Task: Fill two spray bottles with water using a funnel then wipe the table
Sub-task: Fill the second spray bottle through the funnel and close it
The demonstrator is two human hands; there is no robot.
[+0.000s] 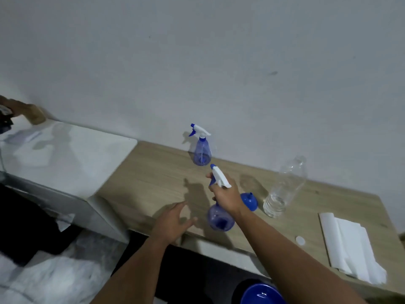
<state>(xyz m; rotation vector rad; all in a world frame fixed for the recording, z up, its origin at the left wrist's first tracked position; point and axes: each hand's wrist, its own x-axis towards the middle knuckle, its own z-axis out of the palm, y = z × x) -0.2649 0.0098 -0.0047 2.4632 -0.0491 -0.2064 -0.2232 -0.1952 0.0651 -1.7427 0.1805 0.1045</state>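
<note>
My right hand (225,197) is shut on the neck of a blue spray bottle (220,219) with a white trigger head, held just above the wooden table (153,172). My left hand (174,222) hovers open over the table's front edge, left of that bottle. A second blue spray bottle (202,150) stands upright at the back by the wall. The blue funnel (249,200) lies on the table behind my right wrist. A clear plastic water bottle (285,189), uncapped with a little water at its bottom, stands to the right.
A stack of white paper towels (350,249) lies at the table's right front, with a small white cap (300,240) beside it. A white cabinet top (65,154) adjoins the table on the left. A blue round object (263,295) sits below the table edge.
</note>
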